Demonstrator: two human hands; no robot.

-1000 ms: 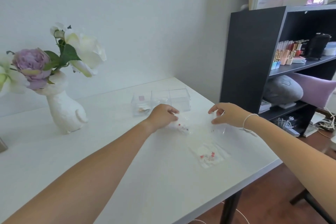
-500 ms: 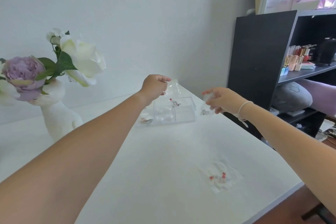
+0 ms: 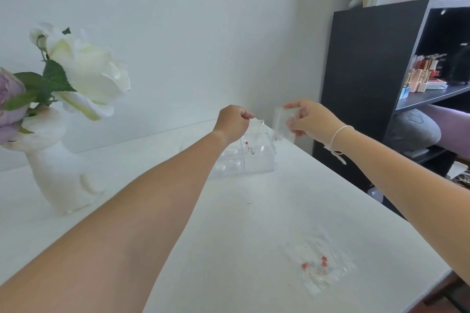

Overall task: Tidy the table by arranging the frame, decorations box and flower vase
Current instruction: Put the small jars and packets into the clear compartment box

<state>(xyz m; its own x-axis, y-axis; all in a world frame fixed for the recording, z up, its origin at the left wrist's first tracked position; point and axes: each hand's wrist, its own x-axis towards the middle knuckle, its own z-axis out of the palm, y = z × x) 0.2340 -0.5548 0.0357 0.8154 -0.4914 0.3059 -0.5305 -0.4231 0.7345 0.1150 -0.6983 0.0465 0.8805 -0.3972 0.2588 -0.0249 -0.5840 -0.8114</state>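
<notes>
A clear decorations box (image 3: 256, 162) with compartments stands at the far right of the white table (image 3: 229, 236). Above it my left hand (image 3: 232, 122) pinches a small clear bag (image 3: 254, 137) holding red bits, which hangs over the box. My right hand (image 3: 311, 119) holds a second small clear bag (image 3: 282, 122) up, just right of the box. A third clear bag with red stars (image 3: 318, 265) lies flat near the table's front right. The white flower vase (image 3: 63, 175) with white and purple flowers stands at the left. No frame is in view.
A black shelf unit (image 3: 368, 79) stands right of the table, holding small bottles, a grey cushion and a purple cushion. A white wall runs behind the table. The table's right edge falls away to a brown floor.
Both hands lifted a small bag each off the table and carried them back to the box. My view moved closer to the box and the vase.
</notes>
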